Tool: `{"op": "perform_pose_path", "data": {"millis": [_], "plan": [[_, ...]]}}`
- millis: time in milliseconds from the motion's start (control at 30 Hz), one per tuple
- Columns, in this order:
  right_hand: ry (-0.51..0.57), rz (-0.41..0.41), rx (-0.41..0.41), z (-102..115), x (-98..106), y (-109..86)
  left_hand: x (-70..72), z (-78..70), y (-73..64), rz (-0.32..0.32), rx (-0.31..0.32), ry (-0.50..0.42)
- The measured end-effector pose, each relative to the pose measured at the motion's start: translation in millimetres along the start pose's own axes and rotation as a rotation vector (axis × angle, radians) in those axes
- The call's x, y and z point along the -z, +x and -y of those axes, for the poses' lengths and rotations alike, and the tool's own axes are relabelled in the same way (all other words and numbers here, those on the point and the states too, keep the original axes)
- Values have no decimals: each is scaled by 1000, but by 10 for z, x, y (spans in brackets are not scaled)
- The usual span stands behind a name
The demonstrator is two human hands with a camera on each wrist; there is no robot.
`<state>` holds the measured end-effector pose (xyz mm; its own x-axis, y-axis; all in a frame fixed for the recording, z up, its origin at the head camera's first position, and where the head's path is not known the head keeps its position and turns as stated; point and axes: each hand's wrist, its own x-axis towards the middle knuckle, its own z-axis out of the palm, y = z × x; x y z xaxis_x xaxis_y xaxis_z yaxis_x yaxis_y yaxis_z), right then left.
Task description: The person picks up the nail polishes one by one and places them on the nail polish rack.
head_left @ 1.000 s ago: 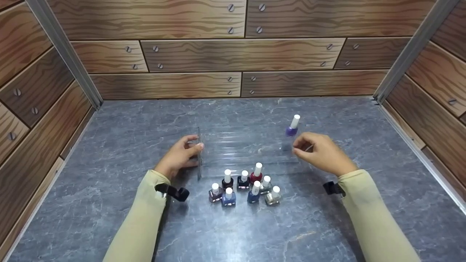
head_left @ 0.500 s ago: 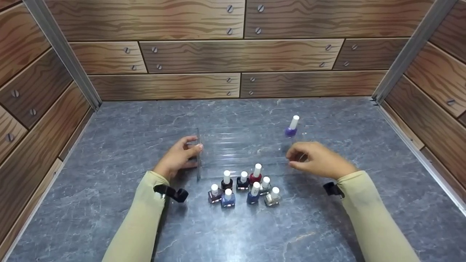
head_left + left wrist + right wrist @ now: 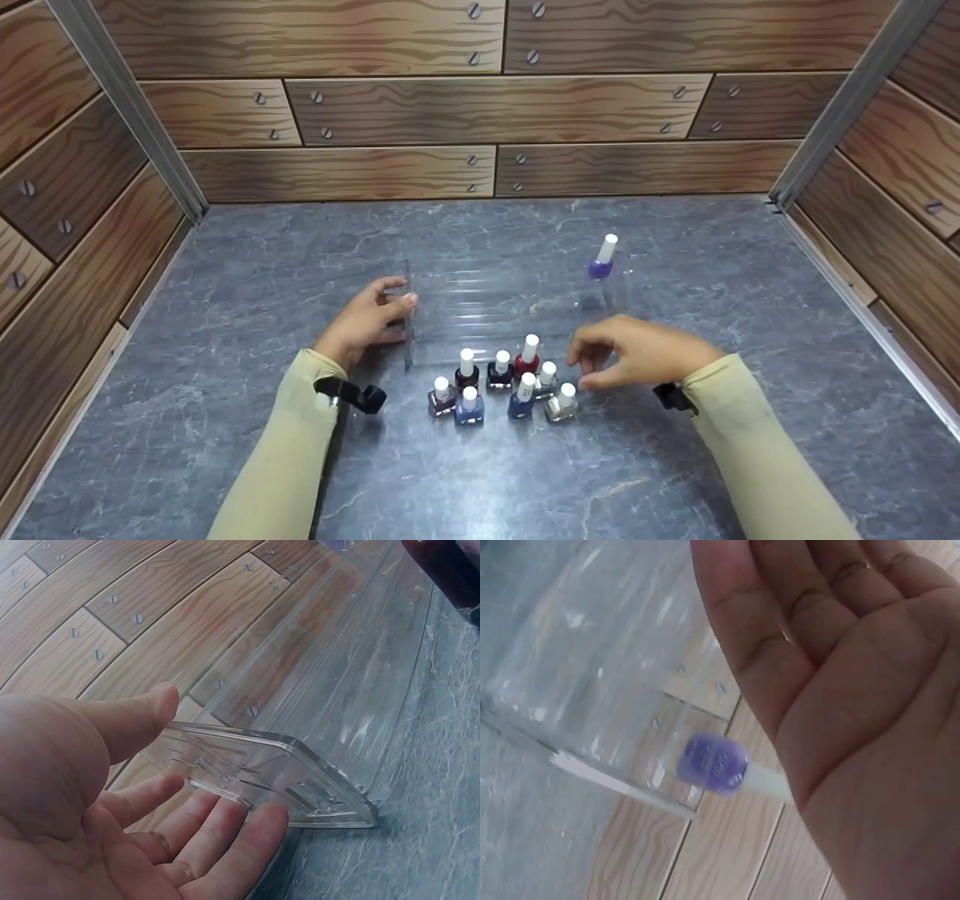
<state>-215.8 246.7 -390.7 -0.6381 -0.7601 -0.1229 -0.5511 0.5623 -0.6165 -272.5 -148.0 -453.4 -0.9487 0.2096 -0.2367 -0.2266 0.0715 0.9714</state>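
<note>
A clear stepped display rack (image 3: pixel 465 300) stands mid-table, its see-through side panel (image 3: pixel 300 772) facing my left hand (image 3: pixel 371 315). That hand holds the panel, thumb tip at its upper edge and fingertips against its outer face. On the rack's right end, towards the back, a purple nail polish bottle (image 3: pixel 600 264) with a white cap stands slightly tilted. My right hand (image 3: pixel 637 349) hovers empty, fingers loosely bent, just right of the group of nail polish bottles. Nearest it are a pale glittery bottle (image 3: pixel 562 407) and a grey one (image 3: pixel 547 381).
Several more white-capped bottles stand close together before the rack: red (image 3: pixel 526 363), black (image 3: pixel 500 373), dark (image 3: pixel 466 373), dark purple (image 3: pixel 442 399), light blue (image 3: pixel 470 409) and deep blue (image 3: pixel 522 403). Wood-patterned walls (image 3: pixel 495 112) enclose the grey marbled table (image 3: pixel 300 232).
My right hand has moved from beside the purple bottle forward and left to the bottle group, its fingers spreading apart. The left hand stays at the rack's panel.
</note>
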Motion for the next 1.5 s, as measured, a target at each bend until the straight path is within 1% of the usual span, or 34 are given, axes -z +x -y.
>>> {"op": "perform_pose_path", "data": {"millis": [167, 300, 400, 533, 667, 800, 1067, 1333, 1500], "plan": [[28, 62, -13, 2, -50, 45, 0, -16, -5, 1, 6, -2], [38, 82, -27, -2, -80, 67, 4, -19, -9, 1, 9, -4], [41, 93, -20, -12, -113, 90, 4, -20, -16, 1, 14, -7], [22, 113, -19, -30, -163, 116, 5, -17, -15, 5, 12, -14], [-28, 132, -38, -60, -199, 131, 13, -8, -6, 11, 16, -24], [-47, 130, -44, -80, -206, 140, 21, -4, -6, 9, 25, -32], [1, 117, -56, -105, -199, 138, 27, -3, 0, 9, 23, -35], [3, 102, -143, -123, -173, 118, 30, -11, -8, 19, 25, -42], [-21, 78, -157, -139, -141, 89, 36, -8, -11, 22, 24, -38]]}}
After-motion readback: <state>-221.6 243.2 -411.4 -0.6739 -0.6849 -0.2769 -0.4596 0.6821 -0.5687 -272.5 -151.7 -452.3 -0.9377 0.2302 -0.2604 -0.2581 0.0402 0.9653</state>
